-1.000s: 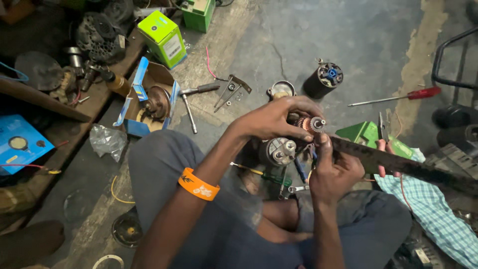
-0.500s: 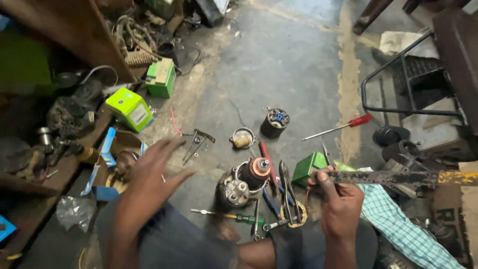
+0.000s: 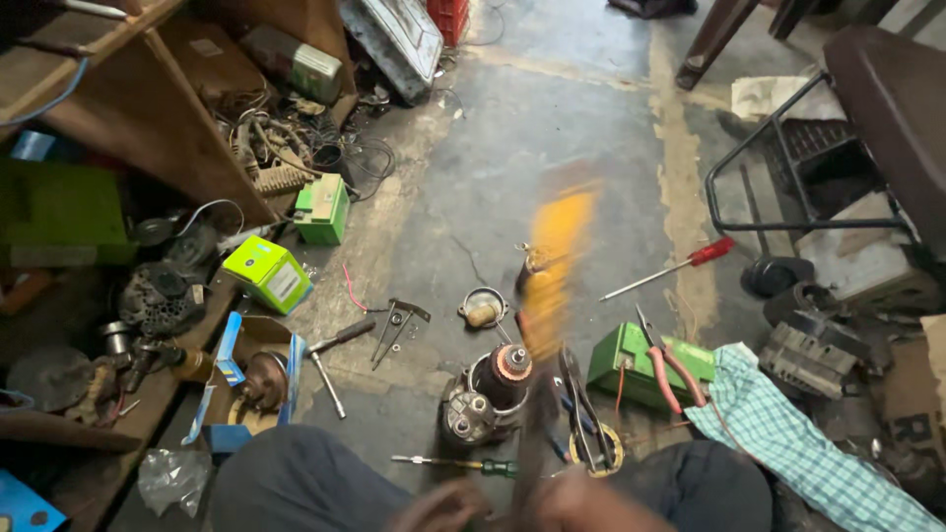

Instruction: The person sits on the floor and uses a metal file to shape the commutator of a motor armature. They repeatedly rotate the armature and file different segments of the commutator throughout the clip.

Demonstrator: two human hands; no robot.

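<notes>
Your two blurred hands, left and right, meet at the frame's bottom edge around a long, motion-smeared bar, grip unclear, above the starter motor standing on the floor between your knees; steady that bar first.

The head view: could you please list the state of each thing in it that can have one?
Long yellow-tipped bar: upright in front of the person, motion-blurred.
Left hand: blurred at the bottom edge, grip unclear.
Right hand: blurred at the bar's foot, grip unclear.
Motor with copper-coloured end: standing upright on the floor.
Red-handled screwdriver: lying flat.
Red-handled pliers: lying across the green box.
Cardboard box: flaps open.
</notes>
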